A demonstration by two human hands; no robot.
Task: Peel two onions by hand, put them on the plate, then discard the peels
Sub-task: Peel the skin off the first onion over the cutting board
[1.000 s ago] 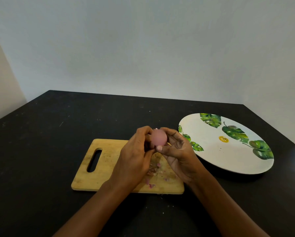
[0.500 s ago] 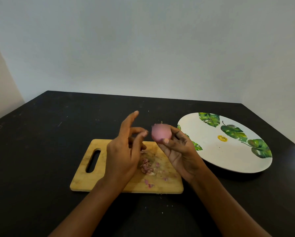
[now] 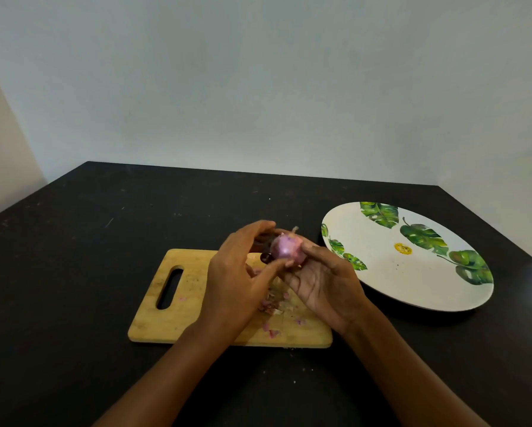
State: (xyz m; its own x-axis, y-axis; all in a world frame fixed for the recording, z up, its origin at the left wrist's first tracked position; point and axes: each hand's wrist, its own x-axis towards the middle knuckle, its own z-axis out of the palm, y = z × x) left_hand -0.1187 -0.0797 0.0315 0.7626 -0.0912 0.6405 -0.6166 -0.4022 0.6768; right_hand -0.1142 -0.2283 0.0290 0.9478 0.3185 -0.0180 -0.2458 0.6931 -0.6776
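Left hand (image 3: 237,282) and right hand (image 3: 323,285) grip one part-peeled red onion (image 3: 286,249) above the cutting board (image 3: 178,322) strewn with peel scraps (image 3: 274,303); the plate (image 3: 381,282) beside it holds no onion.

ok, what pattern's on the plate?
Plate: white, green tropical leaves, one small yellow motif; head view.

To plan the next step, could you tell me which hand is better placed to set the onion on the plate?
Probably the right hand: it holds the onion from below, nearest the plate. The left hand pinches the onion from the far side, over the board.
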